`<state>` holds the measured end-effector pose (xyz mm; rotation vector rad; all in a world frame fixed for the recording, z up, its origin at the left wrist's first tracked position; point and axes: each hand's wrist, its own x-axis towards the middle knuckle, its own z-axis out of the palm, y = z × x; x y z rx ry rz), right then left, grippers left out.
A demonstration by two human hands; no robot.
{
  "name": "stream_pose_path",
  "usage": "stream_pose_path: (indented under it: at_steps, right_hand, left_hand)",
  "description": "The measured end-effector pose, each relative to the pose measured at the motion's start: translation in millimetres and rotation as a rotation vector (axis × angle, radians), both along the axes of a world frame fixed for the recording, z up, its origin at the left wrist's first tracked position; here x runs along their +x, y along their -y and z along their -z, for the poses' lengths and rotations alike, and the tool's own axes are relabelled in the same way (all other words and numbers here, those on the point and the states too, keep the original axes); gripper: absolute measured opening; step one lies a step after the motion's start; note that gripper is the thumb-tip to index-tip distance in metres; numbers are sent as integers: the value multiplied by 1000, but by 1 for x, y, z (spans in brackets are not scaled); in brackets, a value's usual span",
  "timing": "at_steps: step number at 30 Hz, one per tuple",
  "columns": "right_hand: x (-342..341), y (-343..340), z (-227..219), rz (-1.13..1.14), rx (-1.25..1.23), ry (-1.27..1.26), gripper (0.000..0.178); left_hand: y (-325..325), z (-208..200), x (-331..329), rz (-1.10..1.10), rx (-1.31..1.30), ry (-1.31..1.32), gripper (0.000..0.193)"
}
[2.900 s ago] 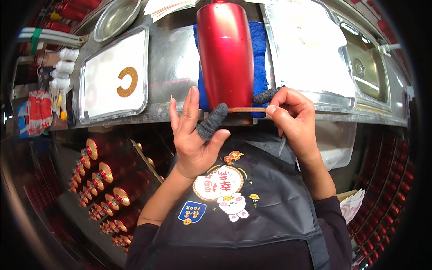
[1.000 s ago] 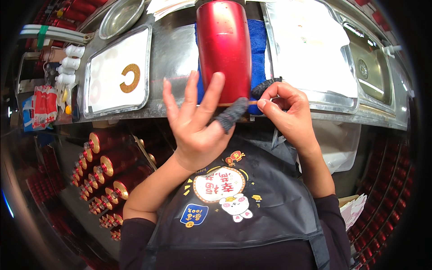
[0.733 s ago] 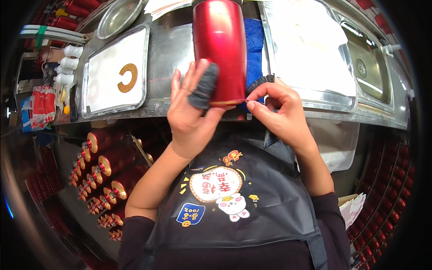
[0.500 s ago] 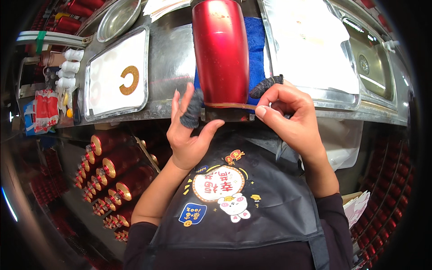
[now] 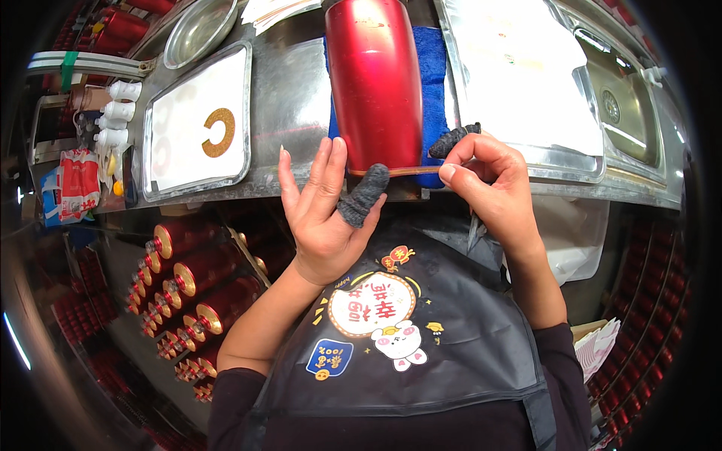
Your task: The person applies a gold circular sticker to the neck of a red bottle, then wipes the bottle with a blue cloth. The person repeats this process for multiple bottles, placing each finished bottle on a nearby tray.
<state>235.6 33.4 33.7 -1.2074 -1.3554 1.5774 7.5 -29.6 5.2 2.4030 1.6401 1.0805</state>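
A glossy red metal cylinder (image 5: 376, 90) lies on a blue towel (image 5: 431, 83), its near end toward me. Across that end runs a thin gold-brown strip (image 5: 410, 171). My right hand (image 5: 492, 180) pinches the strip's right end between thumb and a fingertip; a dark knitted finger cover (image 5: 453, 141) is on one of its fingers. My left hand (image 5: 327, 218) has its fingers stretched out and apart. Its index finger, in a grey knitted cover (image 5: 364, 197), lies over the strip at the cylinder's near end. Whether it presses there, I cannot tell.
At left, a metal tray (image 5: 244, 150) carries a white sheet with a gold-brown open ring (image 5: 219, 133). A larger tray (image 5: 556, 171) with white sheets lies at right, beside a metal sink (image 5: 654, 113). Several red cylinders (image 5: 203, 274) are stacked below left. A steel bowl (image 5: 199, 34) stands behind.
My left hand has moved right, its covered index finger coming over the strip at the cylinder's end. My right hand, still pinching the strip, has shifted slightly right and up.
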Motion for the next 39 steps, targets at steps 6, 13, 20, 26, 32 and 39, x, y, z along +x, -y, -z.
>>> stream_pose_path:
  at_steps: [6,13,20,26,32,39]
  right_hand:
    - [-3,-2,9,0,-3,30,10]
    - [-7,0,5,-37,50,43,8]
    - [-6,0,-6,-23,105,90,10]
    - [-2,-1,0,-10,33,63,10]
    - [-3,-2,5,-17,21,50,9]
    - [-6,-3,11,-58,85,125,9]
  left_hand:
    - [-14,-17,22,-40,79,-166,44]
    - [-31,-2,11,-28,-7,257,69]
    - [2,18,-9,-47,-61,249,57]
    - [2,11,-6,-35,-16,91,44]
    - [-10,-8,10,-42,122,-92,39]
    - [-29,-7,24,-72,114,13,47]
